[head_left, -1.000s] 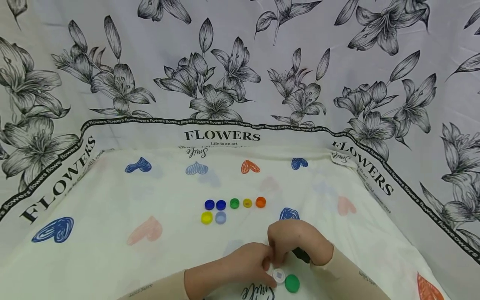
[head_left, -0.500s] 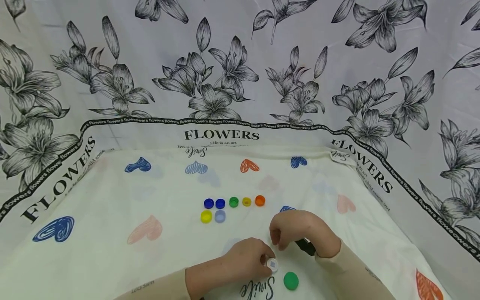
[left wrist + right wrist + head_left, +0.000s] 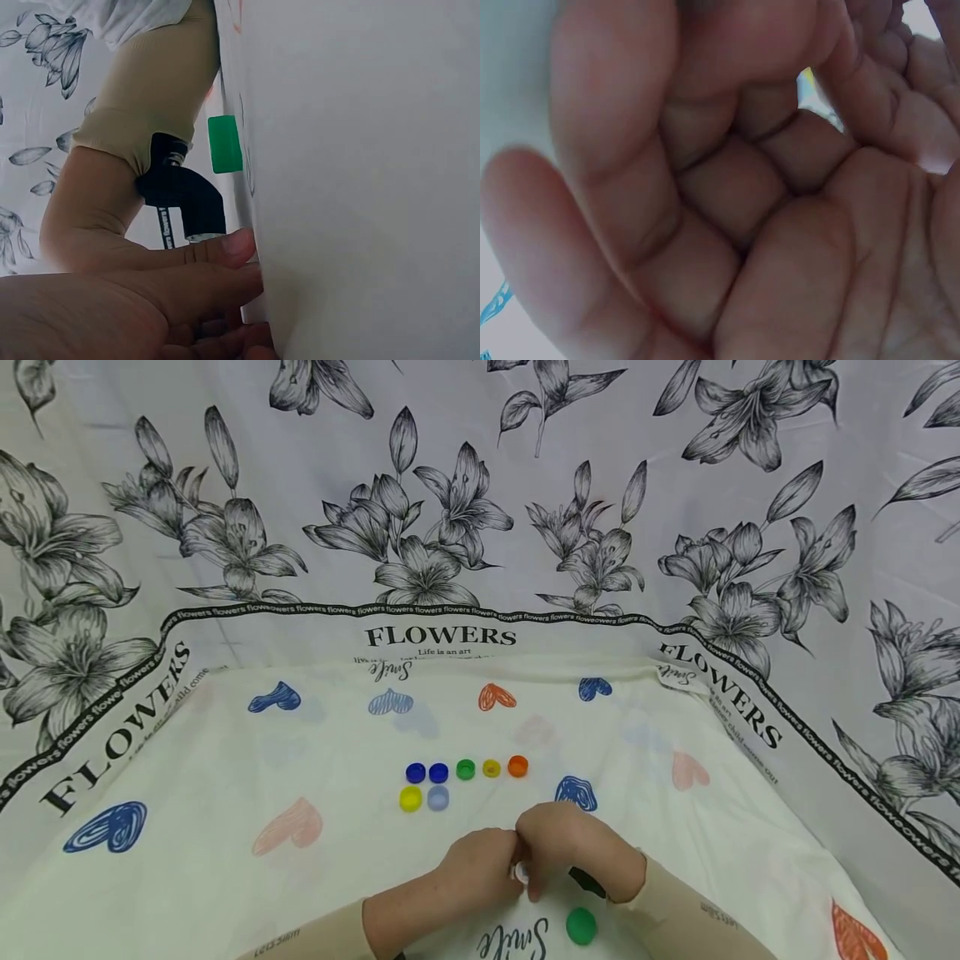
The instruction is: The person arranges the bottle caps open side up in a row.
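Note:
A small white bottle cap (image 3: 522, 873) is mostly hidden between my two hands, low over the cloth. My left hand (image 3: 480, 870) pinches it between thumb and fingers; its white edge (image 3: 255, 312) shows below the left thumb in the left wrist view. My right hand (image 3: 564, 845) meets the left one at the cap, fingers bent down. In the right wrist view, the right fingers (image 3: 697, 180) are curled toward the palm, and whether they grip the cap is hidden. A green bottle cap (image 3: 581, 926) lies on the cloth nearer to me, right of the hands.
Beyond the hands, a row of bottle caps holds two dark blue caps (image 3: 427, 772), a green cap (image 3: 466, 769), a small yellow cap (image 3: 491, 768) and an orange cap (image 3: 517, 766). A yellow cap (image 3: 411, 798) and a pale blue cap (image 3: 438, 797) sit before it on the heart-print cloth (image 3: 360, 860).
My left hand has moved the white cap away from the green one, forward and left. The right hand drew back, then came in again against the left.

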Demonstrator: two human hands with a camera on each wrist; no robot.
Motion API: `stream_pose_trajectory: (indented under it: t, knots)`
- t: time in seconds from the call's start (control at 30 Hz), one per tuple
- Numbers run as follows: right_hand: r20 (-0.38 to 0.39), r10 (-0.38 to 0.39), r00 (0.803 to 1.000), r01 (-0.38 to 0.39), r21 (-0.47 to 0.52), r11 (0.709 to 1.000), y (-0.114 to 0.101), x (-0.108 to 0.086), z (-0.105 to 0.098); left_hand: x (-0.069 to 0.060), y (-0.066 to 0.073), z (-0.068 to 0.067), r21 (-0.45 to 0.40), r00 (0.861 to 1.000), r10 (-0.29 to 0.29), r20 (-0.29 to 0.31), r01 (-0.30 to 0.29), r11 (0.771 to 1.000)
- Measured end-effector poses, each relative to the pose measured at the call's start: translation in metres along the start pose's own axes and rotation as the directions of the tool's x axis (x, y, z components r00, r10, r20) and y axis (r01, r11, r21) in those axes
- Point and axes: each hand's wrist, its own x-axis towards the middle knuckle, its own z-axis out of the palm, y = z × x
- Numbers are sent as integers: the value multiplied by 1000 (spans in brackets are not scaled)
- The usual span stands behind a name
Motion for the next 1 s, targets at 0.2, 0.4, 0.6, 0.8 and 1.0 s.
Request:
stream_pose_trajectory:
  t: [0.2, 0.4, 0.6, 0.8, 1.0]
  knots:
    - [-18, -52, 998, 54, 89, 995, 1, -1, -7, -2, -4, -8, 6, 1000, 9, -12, -9, 1000]
    - [-41, -217, 975, 220, 222, 950, 10, 10, -23, -1, -10, -30, -8, 996, -55, -74, 54, 999]
    - [-61, -238, 969, 246, 290, 925, 6, 36, -29, 5, -24, -47, 1, 977, -79, -198, 81, 997]
    - [-90, -132, 987, 159, 462, 872, 6, 52, -20, 12, -33, -46, 100, 963, -95, -253, 124, 987]
    - [-104, -79, 991, 124, 558, 820, 8, 58, -20, 12, -27, -42, 238, 972, -116, -203, 164, 957]
